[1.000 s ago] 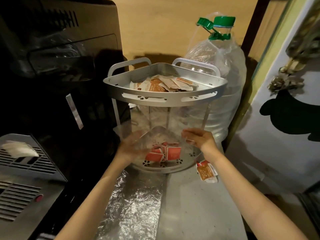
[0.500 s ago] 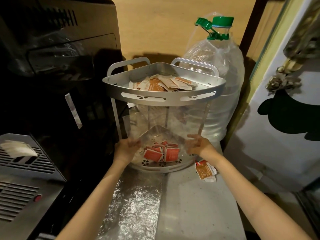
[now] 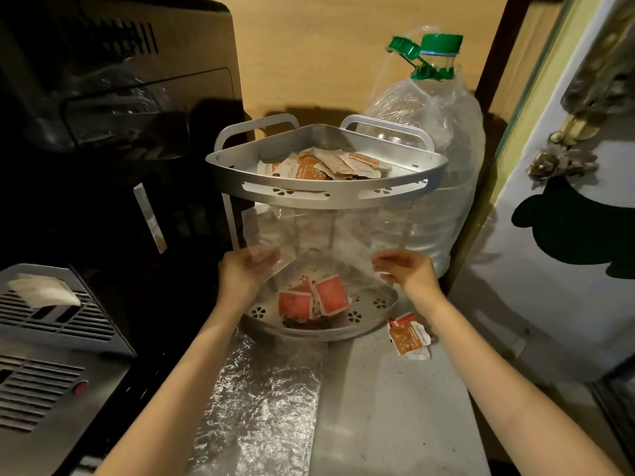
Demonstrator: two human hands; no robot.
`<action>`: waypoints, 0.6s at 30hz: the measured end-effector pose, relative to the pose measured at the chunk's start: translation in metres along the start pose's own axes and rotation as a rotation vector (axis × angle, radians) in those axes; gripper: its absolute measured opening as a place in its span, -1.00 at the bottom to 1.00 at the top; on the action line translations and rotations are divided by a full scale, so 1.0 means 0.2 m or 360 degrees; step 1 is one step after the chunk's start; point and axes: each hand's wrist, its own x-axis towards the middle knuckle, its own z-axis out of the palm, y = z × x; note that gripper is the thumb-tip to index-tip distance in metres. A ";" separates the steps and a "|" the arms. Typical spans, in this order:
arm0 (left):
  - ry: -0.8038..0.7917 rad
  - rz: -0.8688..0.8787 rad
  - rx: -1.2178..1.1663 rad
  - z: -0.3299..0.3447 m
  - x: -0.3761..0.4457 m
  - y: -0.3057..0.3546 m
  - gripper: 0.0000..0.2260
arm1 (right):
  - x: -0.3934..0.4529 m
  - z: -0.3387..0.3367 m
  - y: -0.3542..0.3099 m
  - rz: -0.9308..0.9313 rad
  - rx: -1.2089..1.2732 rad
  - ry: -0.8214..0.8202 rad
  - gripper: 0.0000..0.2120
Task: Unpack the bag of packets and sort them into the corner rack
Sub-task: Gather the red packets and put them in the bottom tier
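Both hands pinch the clear plastic bag (image 3: pixel 330 242) in front of the corner rack (image 3: pixel 326 197): left hand (image 3: pixel 245 273) grip on its left edge, right hand (image 3: pixel 407 271) on its right. Red packets (image 3: pixel 314 298) lie on the lower shelf.

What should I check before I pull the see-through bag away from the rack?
1. Both hands hold the bag: ok. The left hand and right hand each pinch an edge of the clear bag.
2. Bag is empty: cannot tell; it is see-through and crumpled.
3. Red packets lie in the lower tray: ok.
4. Pale packets lie in the upper tray: ok.
5. Every packet is in the rack: not ok. One orange packet lies on the counter beside the lower tray.
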 end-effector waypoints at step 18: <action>-0.0276 0.0323 0.0089 -0.14 -0.09 0.24 -0.86 | -0.06 -0.09 -0.16 -0.0033 -0.0124 0.0033 -0.81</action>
